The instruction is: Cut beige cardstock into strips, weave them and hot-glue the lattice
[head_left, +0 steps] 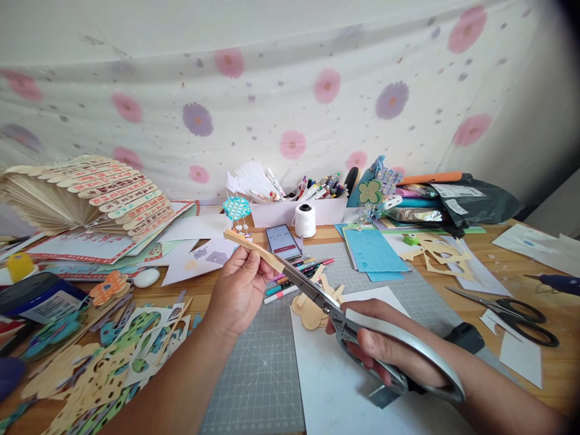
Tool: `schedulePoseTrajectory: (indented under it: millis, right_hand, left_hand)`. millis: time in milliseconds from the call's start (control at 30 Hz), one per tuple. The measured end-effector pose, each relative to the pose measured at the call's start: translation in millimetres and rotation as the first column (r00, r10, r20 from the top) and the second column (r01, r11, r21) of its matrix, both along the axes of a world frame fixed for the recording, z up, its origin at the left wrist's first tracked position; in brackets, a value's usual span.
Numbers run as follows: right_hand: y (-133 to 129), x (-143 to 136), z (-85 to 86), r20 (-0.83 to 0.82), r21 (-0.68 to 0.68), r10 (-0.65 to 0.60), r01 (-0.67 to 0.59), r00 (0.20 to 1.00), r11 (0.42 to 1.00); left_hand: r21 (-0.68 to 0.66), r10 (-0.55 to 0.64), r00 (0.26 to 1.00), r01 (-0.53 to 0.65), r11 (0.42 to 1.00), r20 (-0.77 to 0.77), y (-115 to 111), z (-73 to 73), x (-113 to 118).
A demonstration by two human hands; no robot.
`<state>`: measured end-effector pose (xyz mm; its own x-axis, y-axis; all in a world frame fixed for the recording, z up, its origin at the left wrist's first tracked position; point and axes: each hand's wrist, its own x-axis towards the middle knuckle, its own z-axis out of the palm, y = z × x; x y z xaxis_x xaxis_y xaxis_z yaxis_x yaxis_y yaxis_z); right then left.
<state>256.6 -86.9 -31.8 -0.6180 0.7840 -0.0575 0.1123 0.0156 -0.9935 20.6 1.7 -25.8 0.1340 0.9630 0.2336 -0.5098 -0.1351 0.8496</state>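
The left hand (233,289) pinches a pale strip (268,257), apparently steadying its nearer end at the blades of scissors (331,307) the right hand (401,355) grips.

My left hand (233,293) is showing bare, rounded at the fingertips (254,257), my left forearm (181,371) is appearing uncovered behind it, my right hand (405,359) is showing bare too, my right forearm (502,380) likewise.
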Motion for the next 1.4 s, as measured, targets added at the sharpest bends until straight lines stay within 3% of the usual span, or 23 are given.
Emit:
schedulePoseTrajectory:
  millis: [333,733,1033,1267,1400]
  right_hand:
    - [-0.4,2.3,-5.6,0.017,-0.015,-0.038,0.038,0.999,0.999]
    - [-0.2,4.0,-2.0,0.061,0.109,-0.009,0.003,0.998,0.994]
    - [-0.5,-1.0,-8.9,0.059,0.037,-0.046,0.044,0.997,0.998]
    - [1.3,-0.1,-8.3,0.056,0.191,-0.048,0.036,0.997,0.981]
    - [2.7,-0.1,-8.7,0.075,0.193,-0.019,0.004,0.997,0.981]
  left_hand:
    - [0.034,0.018,1.000,-0.018,0.999,-0.014,1.6,1.8,-3.0]
    - [0.059,0.018,0.997,-0.014,0.998,-0.076,1.7,0.7,-3.6]
    - [0.032,-0.013,0.997,0.016,0.999,-0.075,1.1,1.1,-4.6]
    - [0.023,-0.045,0.995,0.047,0.999,-0.090,-0.5,2.5,-5.4]
    - [0.011,-0.072,0.992,0.074,0.997,-0.102,-1.5,5.2,-5.3]
